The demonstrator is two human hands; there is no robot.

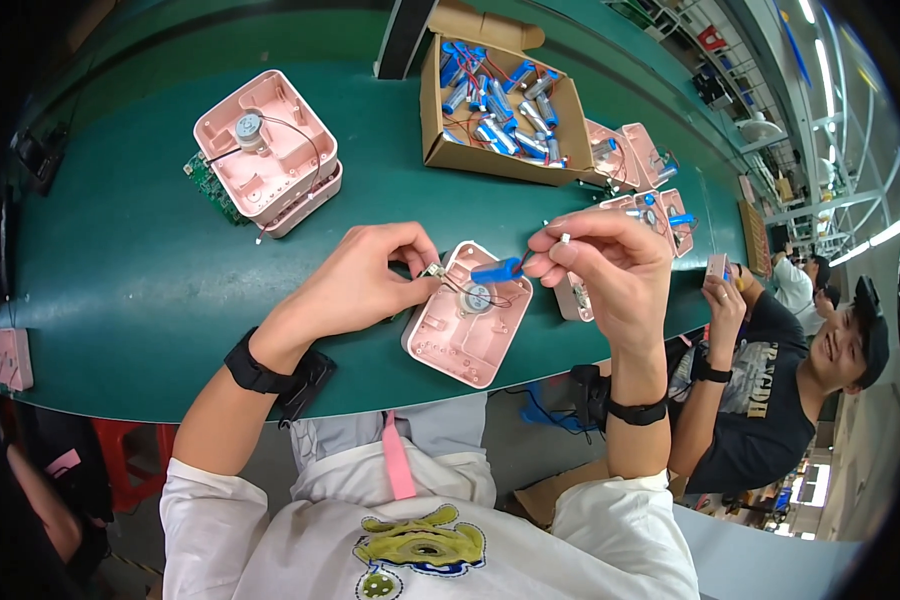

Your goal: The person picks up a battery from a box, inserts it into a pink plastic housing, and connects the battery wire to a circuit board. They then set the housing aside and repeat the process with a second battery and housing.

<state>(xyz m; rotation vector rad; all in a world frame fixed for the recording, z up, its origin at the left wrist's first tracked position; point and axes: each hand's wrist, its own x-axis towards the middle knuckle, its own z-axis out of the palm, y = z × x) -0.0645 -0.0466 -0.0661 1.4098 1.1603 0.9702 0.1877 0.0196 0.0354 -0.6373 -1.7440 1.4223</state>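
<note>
In front of me on the green table lies an open pink plastic housing [448, 343], with a round silver motor [476, 298] inside. My left hand [365, 278] is closed at the housing's upper left edge, its thumb and forefinger pinching a small light-coloured connector piece [433, 270] with thin wires. My right hand [610, 265] is closed on the wire lead of a blue cylindrical battery [495, 271]; a white plug [565, 239] shows at its fingertips. The battery is over the housing's upper part. Whether it touches the housing, I cannot tell.
A cardboard box [500, 165] of blue batteries with red wires stands at the back. Stacked pink housings [270, 150] sit at the back left beside a green circuit board [210, 186]. More housings [620, 160] with batteries lie at right. A co-worker [770, 370] works at right.
</note>
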